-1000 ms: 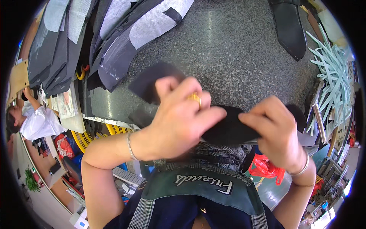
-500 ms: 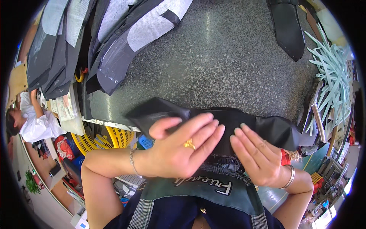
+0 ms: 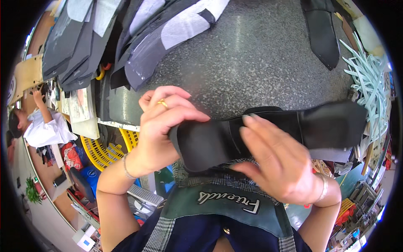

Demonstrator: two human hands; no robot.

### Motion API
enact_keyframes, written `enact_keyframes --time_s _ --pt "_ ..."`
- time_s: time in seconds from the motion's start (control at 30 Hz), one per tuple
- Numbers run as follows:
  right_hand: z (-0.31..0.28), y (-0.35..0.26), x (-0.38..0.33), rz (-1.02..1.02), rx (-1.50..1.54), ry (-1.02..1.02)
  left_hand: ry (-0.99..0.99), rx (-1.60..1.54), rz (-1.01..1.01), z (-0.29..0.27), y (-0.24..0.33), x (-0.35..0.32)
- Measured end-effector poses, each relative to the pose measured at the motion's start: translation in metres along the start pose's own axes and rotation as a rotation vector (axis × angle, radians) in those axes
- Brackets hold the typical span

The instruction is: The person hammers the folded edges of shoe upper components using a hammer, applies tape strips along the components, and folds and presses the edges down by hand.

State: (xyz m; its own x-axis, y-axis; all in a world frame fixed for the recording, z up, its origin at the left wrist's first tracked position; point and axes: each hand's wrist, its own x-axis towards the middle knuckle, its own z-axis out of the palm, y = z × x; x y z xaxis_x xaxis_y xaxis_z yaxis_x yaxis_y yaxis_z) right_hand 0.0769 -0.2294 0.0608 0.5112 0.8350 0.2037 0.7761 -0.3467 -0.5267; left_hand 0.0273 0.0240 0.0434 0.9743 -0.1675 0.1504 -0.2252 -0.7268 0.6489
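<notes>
My left hand (image 3: 161, 132) pinches the black leather strip (image 3: 260, 134) at its left end, anchoring it. My right hand (image 3: 279, 161) lies flat and open across the strip's middle, pressing it smooth.

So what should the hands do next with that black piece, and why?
Probably smooth it flat: the left hand pinches one end of the black piece, the right hand lies flat across its middle, and the far end sticks out unsupported.

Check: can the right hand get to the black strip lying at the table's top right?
Probably yes. The right hand lies flat on the black piece that the left hand grips, so it would have to let go first. The grey table between it and the strip is bare.
</notes>
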Motion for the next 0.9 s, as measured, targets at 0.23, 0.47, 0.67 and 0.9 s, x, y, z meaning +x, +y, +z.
enact_keyframes --time_s 0.23,0.47,0.67,0.9 --pt "0.031 0.002 0.007 -0.1 -0.06 -0.03 -0.058 0.148 0.06 -0.015 -0.019 -0.003" --pt "0.038 -0.008 -0.003 -0.145 -0.455 -0.316 -0.302 0.473 0.108 -0.041 -0.019 -0.007" --pt "0.052 -0.018 0.017 -0.105 -0.418 -0.192 -0.301 0.638 0.143 -0.044 -0.011 -0.007" --pt "-0.003 -0.011 -0.018 -0.003 -0.405 -0.201 -0.338 0.56 -0.045 -0.026 0.033 -0.014"
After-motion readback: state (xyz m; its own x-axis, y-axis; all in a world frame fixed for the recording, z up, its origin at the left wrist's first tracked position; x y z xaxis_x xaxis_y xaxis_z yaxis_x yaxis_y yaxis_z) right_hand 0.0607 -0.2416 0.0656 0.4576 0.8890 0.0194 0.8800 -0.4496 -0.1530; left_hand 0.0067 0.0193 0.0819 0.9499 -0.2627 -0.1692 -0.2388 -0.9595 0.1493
